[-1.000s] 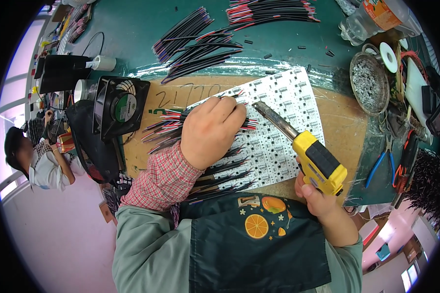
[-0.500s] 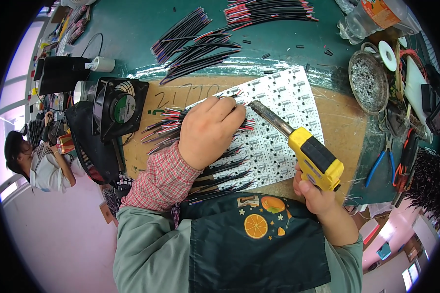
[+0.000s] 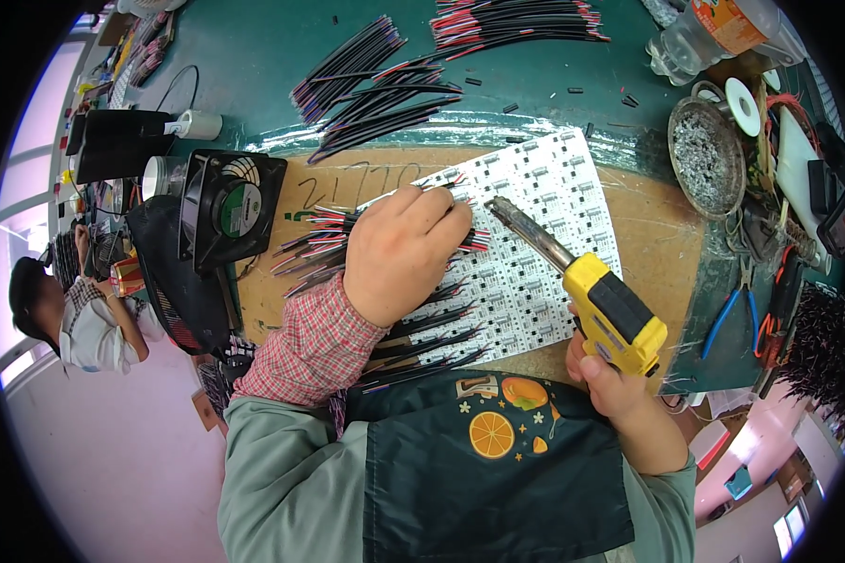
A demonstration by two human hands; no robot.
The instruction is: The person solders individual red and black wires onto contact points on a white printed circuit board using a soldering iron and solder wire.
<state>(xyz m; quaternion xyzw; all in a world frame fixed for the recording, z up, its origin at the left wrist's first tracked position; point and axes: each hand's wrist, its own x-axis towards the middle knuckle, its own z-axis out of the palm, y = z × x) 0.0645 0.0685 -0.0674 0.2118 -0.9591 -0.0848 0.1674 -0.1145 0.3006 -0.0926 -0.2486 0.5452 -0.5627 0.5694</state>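
Observation:
My left hand (image 3: pixel 406 251) is closed over the near left part of a white sheet of small circuit boards (image 3: pixel 559 183). Its fingers pinch a wire whose end is mostly hidden beneath them. Black wires (image 3: pixel 324 236) with red and white ends stick out on both sides of this hand, and more lie on the sheet below it. My right hand (image 3: pixel 603 375) grips a yellow and black soldering gun (image 3: pixel 615 314). The dark tip of the gun points up and left, just right of my left fingertips and apart from them.
The sheet lies on a brown board (image 3: pixel 662 244) on a green table. Bundles of wires (image 3: pixel 357 70) lie at the back. To the left stands a black fan (image 3: pixel 232 208); to the right are a dish of solder scraps (image 3: pixel 706 155) and blue-handled pliers (image 3: pixel 730 314). Another person (image 3: pixel 89 314) sits far left.
The soldering gun in my right hand has shifted slightly right and down, so its tip is farther from my left fingers. My left hand stays in place.

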